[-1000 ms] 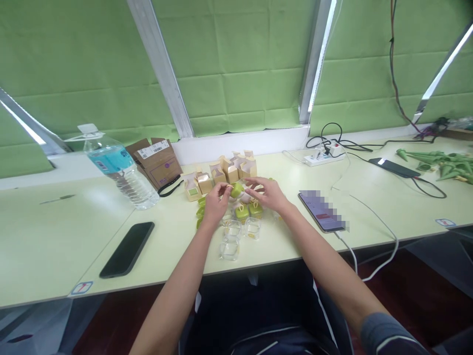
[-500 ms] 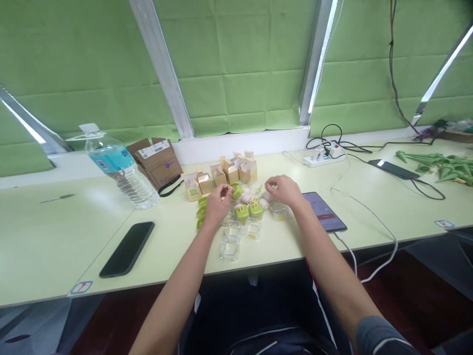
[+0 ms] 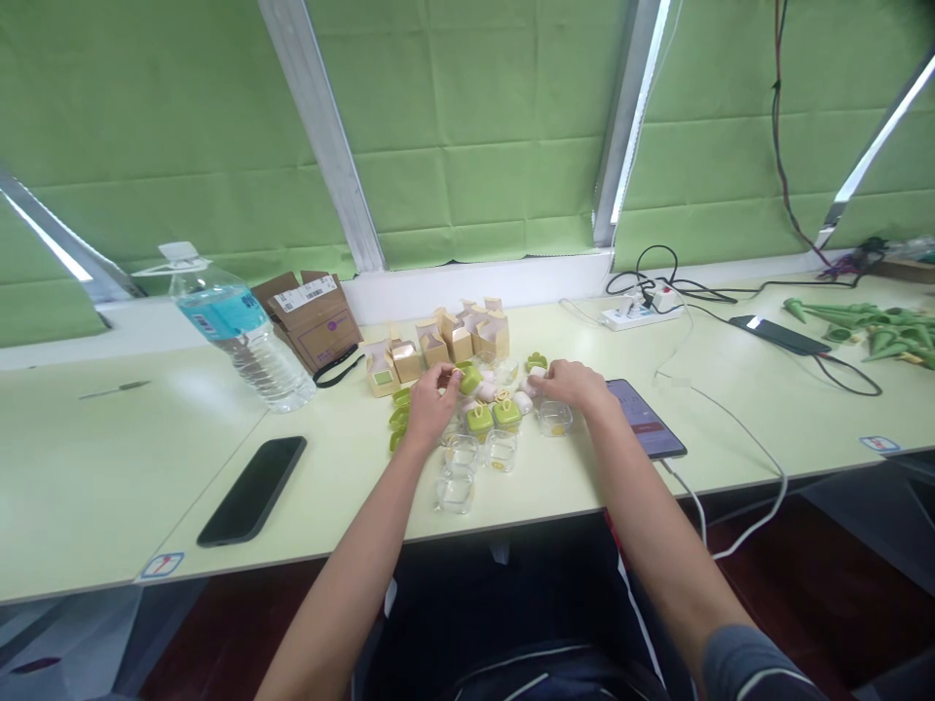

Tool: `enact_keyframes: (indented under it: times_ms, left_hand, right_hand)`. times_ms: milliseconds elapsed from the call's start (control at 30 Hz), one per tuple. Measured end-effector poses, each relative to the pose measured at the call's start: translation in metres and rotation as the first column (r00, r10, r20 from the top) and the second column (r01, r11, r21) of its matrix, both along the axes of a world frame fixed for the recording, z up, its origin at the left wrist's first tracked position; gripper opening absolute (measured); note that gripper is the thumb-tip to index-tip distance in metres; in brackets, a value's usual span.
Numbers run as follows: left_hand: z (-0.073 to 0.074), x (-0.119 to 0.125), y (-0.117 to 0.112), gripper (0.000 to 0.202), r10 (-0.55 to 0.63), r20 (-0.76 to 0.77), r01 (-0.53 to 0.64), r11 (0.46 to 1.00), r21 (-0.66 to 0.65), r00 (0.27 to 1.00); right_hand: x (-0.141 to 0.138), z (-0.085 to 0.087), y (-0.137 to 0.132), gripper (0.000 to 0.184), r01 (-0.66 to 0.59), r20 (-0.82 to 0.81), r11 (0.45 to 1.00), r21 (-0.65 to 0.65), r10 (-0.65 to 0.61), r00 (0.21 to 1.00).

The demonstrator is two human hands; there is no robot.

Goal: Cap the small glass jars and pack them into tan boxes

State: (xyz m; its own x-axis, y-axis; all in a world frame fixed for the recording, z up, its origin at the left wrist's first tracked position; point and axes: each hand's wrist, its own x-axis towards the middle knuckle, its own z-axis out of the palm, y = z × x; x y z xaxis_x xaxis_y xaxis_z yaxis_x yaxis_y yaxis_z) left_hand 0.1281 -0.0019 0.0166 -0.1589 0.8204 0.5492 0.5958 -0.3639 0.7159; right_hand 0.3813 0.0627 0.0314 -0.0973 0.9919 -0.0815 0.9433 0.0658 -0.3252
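My left hand (image 3: 432, 399) pinches a green lid (image 3: 469, 379) above the cluster of small parts. My right hand (image 3: 574, 383) is closed, its fingertips around a small pale pink piece (image 3: 537, 380) that is partly hidden by the fingers. Just beyond those fingertips lies a green flower-shaped piece (image 3: 537, 360). Between my hands stand two small containers with green lids and loops (image 3: 480, 419), with more pale pieces (image 3: 522, 401) behind them. Clear plastic cups (image 3: 457, 489) stand in front, and another clear cup (image 3: 555, 419) is below my right hand. Several green lids (image 3: 398, 419) lie left of my left hand.
Small open cardboard boxes (image 3: 457, 336) stand at the back. To the left are a water bottle (image 3: 241, 331), a brown carton (image 3: 314, 321) and a black phone (image 3: 252, 492). A lit phone (image 3: 647, 419) with a white cable lies near my right forearm, with a power strip (image 3: 641, 313) farther back.
My right hand has moved slightly right and down, from near the clear wrapping to the pale pink piece. The green flower-shaped piece now shows beyond its fingers. My left hand has barely moved.
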Motion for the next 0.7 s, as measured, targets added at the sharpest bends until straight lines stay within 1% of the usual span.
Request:
enact_keyframes:
  times_ms: [133,233,333,500,700]
  left_hand:
    - [0.0004,0.0008,-0.0006,0.019,0.004,0.003,-0.004,1.0,-0.006,1.0]
    - [0.0005,0.0011,-0.0011,0.019,0.007,0.0,-0.007,1.0,-0.01,1.0]
    - [0.0007,0.0011,-0.0013,0.02,0.003,0.0,-0.003,1.0,-0.019,1.0]
    - [0.0013,0.0011,-0.0015,0.02,0.01,-0.007,-0.01,1.0,-0.03,1.0]
    - [0.0003,0.0005,-0.0009,0.02,0.007,0.003,-0.006,1.0,-0.021,1.0]
  right_hand:
    - [0.0,0.0004,-0.0019,0.059,-0.033,-0.008,0.999,-0.036,0.033,0.999]
    - [-0.0005,0.0001,-0.0029,0.061,-0.064,-0.014,0.997,-0.033,0.063,0.998]
    - [-0.0017,0.0002,-0.0032,0.059,-0.062,-0.021,0.998,-0.031,0.062,0.998]
    - [-0.0023,0.0016,-0.0044,0.056,-0.011,-0.046,1.0,-0.01,0.01,0.999]
    - [0.0041,0.0024,-0.0043,0.048,0.023,-0.11,1.0,0.02,-0.021,0.994]
